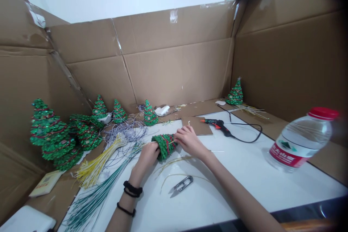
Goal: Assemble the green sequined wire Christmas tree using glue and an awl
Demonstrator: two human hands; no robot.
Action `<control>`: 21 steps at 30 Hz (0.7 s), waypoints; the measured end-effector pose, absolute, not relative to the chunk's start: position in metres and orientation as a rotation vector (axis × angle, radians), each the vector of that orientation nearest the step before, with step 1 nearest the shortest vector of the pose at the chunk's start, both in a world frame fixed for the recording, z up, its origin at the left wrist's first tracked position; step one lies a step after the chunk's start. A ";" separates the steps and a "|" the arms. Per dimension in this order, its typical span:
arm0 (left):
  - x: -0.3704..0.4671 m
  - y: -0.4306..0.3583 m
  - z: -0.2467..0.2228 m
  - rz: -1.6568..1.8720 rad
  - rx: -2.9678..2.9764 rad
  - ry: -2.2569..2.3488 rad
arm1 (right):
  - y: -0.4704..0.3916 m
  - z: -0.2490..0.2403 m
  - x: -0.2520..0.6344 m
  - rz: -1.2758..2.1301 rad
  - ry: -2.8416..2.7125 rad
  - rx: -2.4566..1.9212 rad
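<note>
A small green Christmas tree ornament [164,147] with red trim lies on its side between my hands, above the white board. My left hand [149,155] grips it at the wide base, the fingertips partly hidden inside. At the narrow end, my right hand [188,138] has its fingers closed on the tip, where a pale yellow cord [189,123] sticks up. Loose yellow cords [174,163] lie just below the ornament. Nearer to me rests a pair of thread snips [181,186].
Finished trees [51,130] crowd the left side. Bundles of yellow cords [100,163] and green cords [103,192] lie beside tangled purple cord [122,130]. A glue gun [217,125] lies behind my right hand; a water bottle [299,145] stands right. Cardboard walls [176,69] surround the table.
</note>
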State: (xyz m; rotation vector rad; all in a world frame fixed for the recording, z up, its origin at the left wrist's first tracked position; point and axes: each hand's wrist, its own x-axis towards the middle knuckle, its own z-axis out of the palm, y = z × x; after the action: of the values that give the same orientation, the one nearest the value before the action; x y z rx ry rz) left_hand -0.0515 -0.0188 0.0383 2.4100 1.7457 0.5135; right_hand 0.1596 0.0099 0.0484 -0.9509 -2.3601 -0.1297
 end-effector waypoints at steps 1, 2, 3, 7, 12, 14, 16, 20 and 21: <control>-0.051 -0.020 0.040 0.496 2.410 1.770 | 0.009 0.048 0.158 -0.138 -2.356 -0.949; -0.050 -0.021 0.041 0.483 2.403 1.797 | 0.009 0.047 0.156 -0.150 -2.351 -0.948; -0.049 -0.021 0.041 0.473 2.396 1.822 | 0.008 0.045 0.153 -0.169 -2.348 -0.951; -0.047 -0.022 0.039 0.495 2.427 1.837 | 0.003 0.037 0.139 -0.291 -2.355 -0.960; -0.048 -0.023 0.039 0.465 2.500 1.826 | 0.003 0.039 0.143 -0.294 -2.372 -0.960; -0.048 -0.023 0.040 0.420 2.517 1.826 | 0.006 0.044 0.151 -0.251 -2.367 -0.964; -0.048 -0.023 0.042 0.405 2.526 1.819 | 0.009 0.049 0.160 -0.212 -2.369 -0.963; -0.045 -0.025 0.044 0.444 2.546 1.779 | 0.012 0.051 0.165 -0.191 -2.371 -0.948; -0.045 -0.026 0.044 0.464 2.563 1.762 | 0.011 0.050 0.164 -0.200 -2.371 -0.940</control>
State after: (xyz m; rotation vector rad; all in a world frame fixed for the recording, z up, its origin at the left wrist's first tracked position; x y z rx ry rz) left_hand -0.0447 -0.0260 0.0442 2.5631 1.7615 0.4641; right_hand 0.1639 0.0112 0.0501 -0.9395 -2.3706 -0.1996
